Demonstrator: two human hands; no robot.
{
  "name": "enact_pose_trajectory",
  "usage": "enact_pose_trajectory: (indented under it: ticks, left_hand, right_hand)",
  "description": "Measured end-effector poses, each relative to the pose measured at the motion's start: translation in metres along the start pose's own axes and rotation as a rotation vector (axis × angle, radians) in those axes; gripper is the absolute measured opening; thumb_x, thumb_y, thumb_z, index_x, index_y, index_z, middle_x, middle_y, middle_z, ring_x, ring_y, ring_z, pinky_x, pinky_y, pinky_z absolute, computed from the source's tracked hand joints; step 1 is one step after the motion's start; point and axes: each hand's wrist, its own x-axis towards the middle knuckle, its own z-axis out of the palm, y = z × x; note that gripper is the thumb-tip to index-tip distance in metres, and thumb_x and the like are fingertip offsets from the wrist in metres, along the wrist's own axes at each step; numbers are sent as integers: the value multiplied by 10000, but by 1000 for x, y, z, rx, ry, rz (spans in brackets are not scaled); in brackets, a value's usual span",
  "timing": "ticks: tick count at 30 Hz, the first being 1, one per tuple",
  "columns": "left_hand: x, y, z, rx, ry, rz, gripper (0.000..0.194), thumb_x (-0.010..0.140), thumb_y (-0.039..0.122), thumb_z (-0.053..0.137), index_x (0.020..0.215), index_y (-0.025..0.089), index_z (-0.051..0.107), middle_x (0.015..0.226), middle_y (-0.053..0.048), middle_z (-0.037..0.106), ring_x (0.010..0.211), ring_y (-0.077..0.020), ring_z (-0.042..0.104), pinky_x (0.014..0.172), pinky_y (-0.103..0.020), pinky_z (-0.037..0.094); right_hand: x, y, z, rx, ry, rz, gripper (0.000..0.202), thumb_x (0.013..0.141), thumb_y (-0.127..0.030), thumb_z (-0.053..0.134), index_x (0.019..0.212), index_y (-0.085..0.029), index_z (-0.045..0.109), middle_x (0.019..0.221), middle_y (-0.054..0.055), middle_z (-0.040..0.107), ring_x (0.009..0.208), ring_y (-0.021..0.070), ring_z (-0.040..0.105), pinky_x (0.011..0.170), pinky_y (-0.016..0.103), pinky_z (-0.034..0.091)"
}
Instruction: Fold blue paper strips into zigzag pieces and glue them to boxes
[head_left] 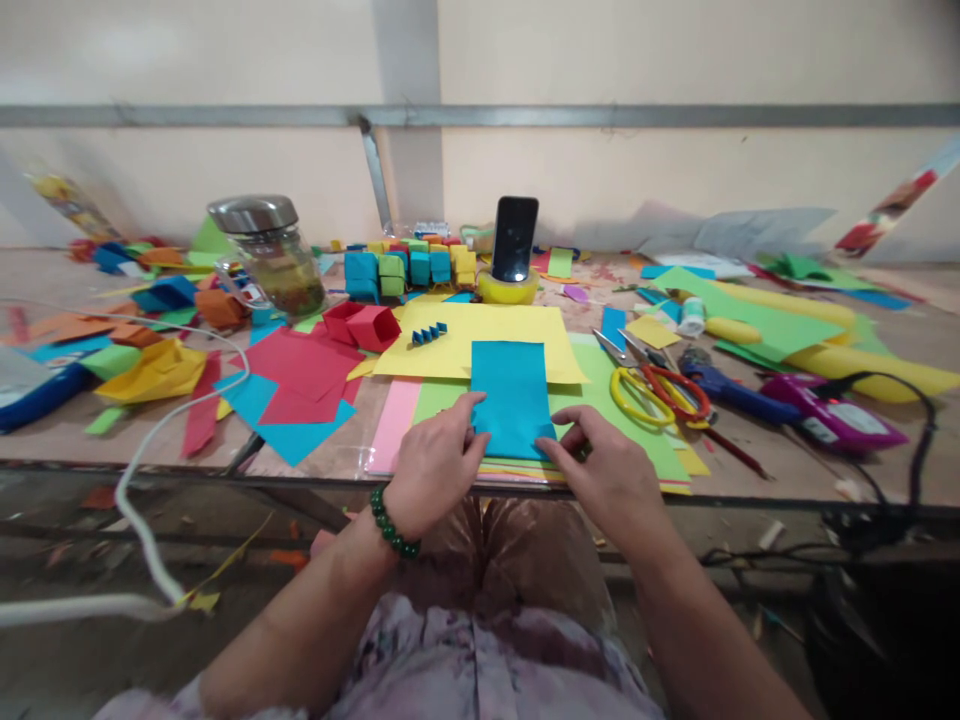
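Observation:
A blue sheet of paper [510,395] lies in front of me on a stack of coloured papers, overlapping a larger yellow sheet [502,335]. My left hand [441,450] grips its left edge low down, thumb and forefinger closed at the paper. At the lower right corner, my right hand [606,462] pinches the sheet between thumb and fingers. Just beyond, a small pleated blue paper strip [429,334] rests on the yellow sheet. Green sheets [637,440] and a pink sheet [394,420] show beneath.
Scissors with yellow handles [641,397] and orange-handled scissors [679,390] lie right, beside a blue glue gun [739,390] and a purple device [832,415]. A phone [514,240] stands in a yellow tape roll [508,290]. Folded paper boxes [409,268] and a glass jar [274,260] stand behind.

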Motion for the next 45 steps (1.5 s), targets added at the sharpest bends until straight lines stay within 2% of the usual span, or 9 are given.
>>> enact_pose_trajectory:
  ticks: [9,13,18,21,24,28,32,38,45]
  left_hand:
    - [0,2,0,73,-8,25,355,888,240,472,1240,193,471,818,-24,651,741,-178,613,678,-279,453]
    - [2,2,-1,73,-14,-1,393,890,248,480,1275,175,448,808,-32,657,758,-189,623,682,-282,449]
    - [3,-1,-1,-37,-30,-40,404,890,285,506,1275,165,473,803,-24,664,770,-189,619,704,-290,438]
    - [1,-3,-2,-101,-38,-42,388,882,312,522,1245,178,507,783,-8,644,740,-179,602,666,-283,421]
    - [0,-4,-2,-148,-27,-36,392,871,269,532,1254,194,493,752,13,611,709,-162,584,643,-269,407]
    - [-1,-4,-1,-142,-19,-12,419,879,243,508,1289,208,431,736,22,583,691,-156,571,640,-261,404]
    - [-1,-1,-1,-47,-35,-14,426,899,243,466,1311,196,368,724,13,570,685,-167,573,649,-267,410]
    - [0,3,-2,102,-49,2,405,915,251,437,1306,184,358,766,-13,604,708,-181,591,647,-277,412]
    - [2,5,0,219,-49,6,414,934,272,410,1326,157,346,814,-43,651,772,-221,632,667,-305,445]
  right_hand:
    - [0,0,0,4,16,-17,207,813,-403,597,934,-237,575,665,-19,626,636,163,579,565,259,358]
    - [2,1,0,28,15,28,249,808,-427,614,964,-235,580,654,-25,629,637,168,581,580,268,359]
    - [3,6,-2,225,-39,58,433,773,-458,655,1138,-241,567,670,-37,615,633,151,570,616,267,408]
    - [2,10,-2,308,-50,48,410,787,-422,647,1146,-238,571,698,-32,615,623,142,559,626,268,424]
    - [-1,11,-3,344,-69,28,398,799,-400,638,1148,-221,568,724,-17,626,658,150,576,664,279,440]
    - [-2,11,-3,323,-87,-13,450,766,-389,677,1164,-219,553,748,-11,623,697,161,590,686,286,446]
    - [-3,13,0,260,-45,-15,363,822,-381,611,1141,-221,547,764,4,634,733,179,600,713,307,448]
    - [-2,12,5,142,-22,-26,283,829,-379,595,1061,-224,548,767,9,634,778,200,600,694,309,433]
    - [-2,6,2,89,-26,-48,267,824,-336,591,1060,-226,535,721,-10,612,754,188,585,659,287,412]
